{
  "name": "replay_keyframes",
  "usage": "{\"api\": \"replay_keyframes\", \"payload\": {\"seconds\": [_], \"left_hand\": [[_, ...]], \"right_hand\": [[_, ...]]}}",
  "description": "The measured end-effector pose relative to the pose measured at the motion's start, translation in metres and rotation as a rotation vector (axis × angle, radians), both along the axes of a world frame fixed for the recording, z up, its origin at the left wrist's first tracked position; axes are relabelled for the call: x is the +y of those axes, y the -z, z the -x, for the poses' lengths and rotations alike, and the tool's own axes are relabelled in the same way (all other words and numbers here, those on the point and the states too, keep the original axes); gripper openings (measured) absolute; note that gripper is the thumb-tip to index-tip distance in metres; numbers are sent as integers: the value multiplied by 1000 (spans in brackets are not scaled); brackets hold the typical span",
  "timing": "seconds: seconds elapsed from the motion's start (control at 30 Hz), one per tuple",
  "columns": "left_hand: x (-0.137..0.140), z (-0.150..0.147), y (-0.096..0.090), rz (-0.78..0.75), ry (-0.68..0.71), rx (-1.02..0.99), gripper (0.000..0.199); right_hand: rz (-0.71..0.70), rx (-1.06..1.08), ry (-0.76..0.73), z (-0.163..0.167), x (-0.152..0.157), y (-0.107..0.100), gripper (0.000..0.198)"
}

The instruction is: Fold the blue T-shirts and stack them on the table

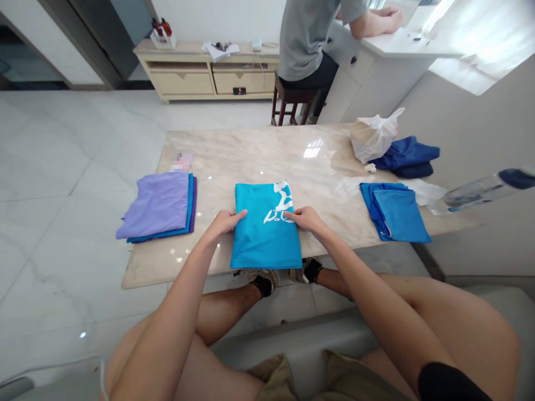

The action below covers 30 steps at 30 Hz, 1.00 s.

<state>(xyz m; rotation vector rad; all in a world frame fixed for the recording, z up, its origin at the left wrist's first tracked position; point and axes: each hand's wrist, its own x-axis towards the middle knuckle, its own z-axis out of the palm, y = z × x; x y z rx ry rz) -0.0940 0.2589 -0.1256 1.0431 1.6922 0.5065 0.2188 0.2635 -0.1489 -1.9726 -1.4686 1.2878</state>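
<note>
2 arms (167, 328) (380, 306); 2 hands (223, 223) (309, 219) holdg 1 fld cloth (264, 240)

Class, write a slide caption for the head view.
Left hand and right hand hold a folded turquoise cloth between a lavender-topped stack and a blue stack.

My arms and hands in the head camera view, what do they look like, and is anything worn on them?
Your left hand and right hand are bare, with no gloves, rings or watch that I can make out. The left forearm and right forearm are uncovered. A plain black sleeve shows on the right arm; none shows on the left.
</note>
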Motion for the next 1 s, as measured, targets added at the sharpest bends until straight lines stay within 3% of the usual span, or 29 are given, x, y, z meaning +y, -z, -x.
{"api": "replay_keyframes", "payload": {"seconds": [0.2,0.37,0.7,0.87,1.0], "left_hand": [[-14,5,-4,-103,-26,-217,67],[-27,8,-24,-190,-51,-211,66],[-49,6,-89,-517,-139,-208,61],[-59,10,-107,-790,-173,-77,43],[-69,11,-115,-1004,-69,-60,41]], "right_hand": [[-62,260,-12,-5,-12,-5,54],[-184,412,-5,-12,-28,-19,60],[-581,334,109,-13,-31,-78,46],[-866,200,91,-14,-37,-110,38],[-1012,251,27,-13,-49,-127,38]]}}
